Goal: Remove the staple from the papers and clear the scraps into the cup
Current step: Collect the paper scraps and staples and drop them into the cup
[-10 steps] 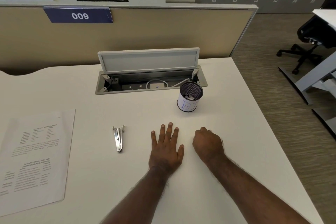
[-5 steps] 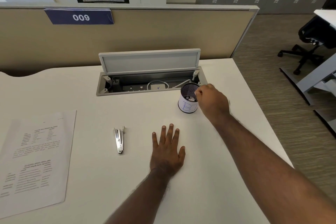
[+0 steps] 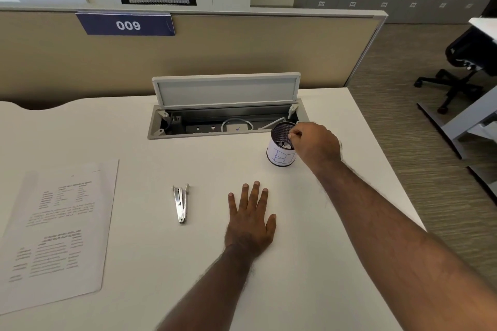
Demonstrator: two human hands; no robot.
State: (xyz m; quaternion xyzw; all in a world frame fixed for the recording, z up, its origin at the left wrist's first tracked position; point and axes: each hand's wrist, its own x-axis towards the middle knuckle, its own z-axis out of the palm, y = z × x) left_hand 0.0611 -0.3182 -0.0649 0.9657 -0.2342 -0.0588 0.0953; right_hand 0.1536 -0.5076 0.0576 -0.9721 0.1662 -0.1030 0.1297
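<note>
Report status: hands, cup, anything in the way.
Left hand flat on the desk, empty. Right hand pinched over the cup; contents unclear. Scraps in cup. Nothing in the way.

The tabletop [image 3: 349, 169] lies bare along its near edge and from its middle toward the right edge, apart from the left hand [image 3: 251, 219] lying flat there and the right hand [image 3: 313, 146] held over the cup [image 3: 279, 153]. The cup stands just in front of the open cable tray [image 3: 228, 126] at the far edge, whose raised lid [image 3: 226, 88] blocks reach from behind. The staple remover [image 3: 180, 203] lies mid-table with clear lanes on both sides, and the papers [image 3: 56, 228] cover the left edge.
</note>
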